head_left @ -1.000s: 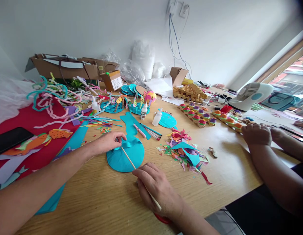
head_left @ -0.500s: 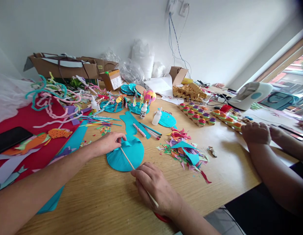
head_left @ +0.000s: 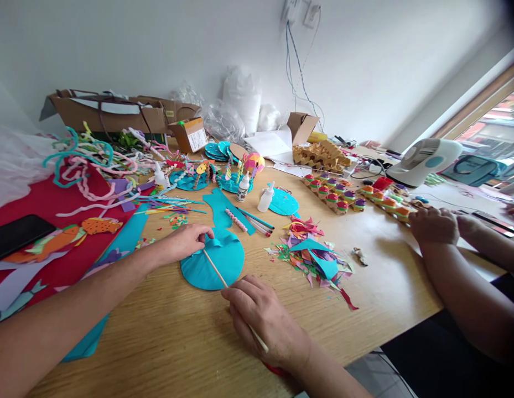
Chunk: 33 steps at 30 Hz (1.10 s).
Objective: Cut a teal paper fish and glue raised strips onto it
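Note:
A round blue paper piece (head_left: pixel 217 271) lies on the wooden table before me, with a curled paper flap (head_left: pixel 215 243) near its upper edge. My left hand (head_left: pixel 190 241) rests over its upper left side, thumb and fingertips closed on the blue paper. In my right hand (head_left: pixel 263 315) is a thin pale wooden stick (head_left: pixel 215 268); its far tip reaches the blue paper close to my left fingertips. Under my right wrist a red thing (head_left: pixel 277 369) shows in part, mostly hidden.
Right of the circle lies a heap of paper scraps (head_left: pixel 315 254). Glue bottles (head_left: pixel 266 199), pencils (head_left: pixel 259 221) and a cut blue strip (head_left: pixel 218 207) lie beyond. A co-worker's hands (head_left: pixel 435 226) are at the right, near egg-carton pieces (head_left: pixel 392 204). A phone (head_left: pixel 20 235) lies left.
Almost nothing differs. Both hands keep their places, and the stick's tip stays by my left fingers with barely a shift.

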Tool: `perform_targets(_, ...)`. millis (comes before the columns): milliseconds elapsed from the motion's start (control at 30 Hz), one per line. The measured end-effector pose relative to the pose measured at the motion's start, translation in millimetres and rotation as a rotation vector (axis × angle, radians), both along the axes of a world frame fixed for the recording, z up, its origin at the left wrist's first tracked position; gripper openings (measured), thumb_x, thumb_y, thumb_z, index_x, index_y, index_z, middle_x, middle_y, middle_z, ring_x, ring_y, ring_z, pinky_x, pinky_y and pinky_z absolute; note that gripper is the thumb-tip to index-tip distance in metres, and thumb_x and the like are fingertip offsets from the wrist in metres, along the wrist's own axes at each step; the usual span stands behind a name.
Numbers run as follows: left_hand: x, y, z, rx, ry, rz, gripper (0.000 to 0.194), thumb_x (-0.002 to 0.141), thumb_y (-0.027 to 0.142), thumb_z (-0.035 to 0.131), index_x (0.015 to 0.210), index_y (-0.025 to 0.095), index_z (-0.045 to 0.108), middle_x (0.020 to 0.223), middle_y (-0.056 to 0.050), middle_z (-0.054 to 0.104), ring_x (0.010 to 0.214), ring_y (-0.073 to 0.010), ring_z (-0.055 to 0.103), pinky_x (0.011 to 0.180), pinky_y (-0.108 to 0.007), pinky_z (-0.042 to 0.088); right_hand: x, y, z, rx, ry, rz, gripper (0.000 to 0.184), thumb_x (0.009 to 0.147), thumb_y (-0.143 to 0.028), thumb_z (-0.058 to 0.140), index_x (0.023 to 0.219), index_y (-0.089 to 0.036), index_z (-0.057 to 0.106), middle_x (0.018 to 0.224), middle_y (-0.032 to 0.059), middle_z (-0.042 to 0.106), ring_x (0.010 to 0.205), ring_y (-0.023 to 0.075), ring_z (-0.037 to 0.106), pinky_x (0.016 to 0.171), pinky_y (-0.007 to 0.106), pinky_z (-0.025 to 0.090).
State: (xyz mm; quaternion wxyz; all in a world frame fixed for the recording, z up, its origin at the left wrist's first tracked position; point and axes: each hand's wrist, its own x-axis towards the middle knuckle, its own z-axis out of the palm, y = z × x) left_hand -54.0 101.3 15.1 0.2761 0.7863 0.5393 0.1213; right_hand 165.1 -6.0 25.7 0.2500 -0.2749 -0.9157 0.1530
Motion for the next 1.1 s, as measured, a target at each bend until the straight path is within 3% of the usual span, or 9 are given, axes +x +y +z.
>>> perform_targets(267,0,3,-3.9,0.019,-0.004,-0.016,0.032,0.064,0.014,0.05,0.092,0.02,0.064,0.07,0.002,0.059,0.067,-0.0159,0.055,0.059,-0.023,0.038,14,-4,4.6,0.168,0.151,-0.062,0.025,0.082,-0.004,0.039,0.102,-0.014,0.051,0.08,0.0085,0.059,0.071,0.0185,0.049,0.064,0.031,0.043)
perform_targets(533,-3,3,-9.7,0.055,-0.014,-0.048,0.03,0.066,0.016,0.049,0.093,0.021,0.063,0.07,0.002,0.058,0.068,-0.0163,0.055,0.058,-0.024,0.037,24,8,-13.2,0.128,-0.085,-0.072,0.018,0.088,-0.01,0.038,0.099,-0.013,0.053,0.084,0.0096,0.059,0.075,0.0201,0.048,0.067,0.032,0.043)
perform_targets(933,-2,6,-14.4,0.082,0.035,-0.042,0.032,0.068,0.015,0.049,0.095,0.022,0.063,0.071,0.002,0.059,0.07,-0.0166,0.056,0.063,-0.024,0.04,23,11,-17.7,0.168,-0.232,0.014,0.02,0.088,-0.01,0.036,0.093,-0.013,0.055,0.076,0.0076,0.057,0.068,0.0194,0.043,0.065,0.031,0.04)
perform_targets(1100,-2,2,-4.8,0.089,0.046,-0.027,0.031,0.073,0.021,0.049,0.102,0.022,0.061,0.079,0.001,0.064,0.072,-0.0169,0.059,0.063,-0.024,0.042,25,11,-18.6,0.172,-0.233,0.012,0.021,0.088,-0.011,0.037,0.098,-0.013,0.055,0.08,0.0081,0.057,0.071,0.0195,0.044,0.066,0.031,0.04)
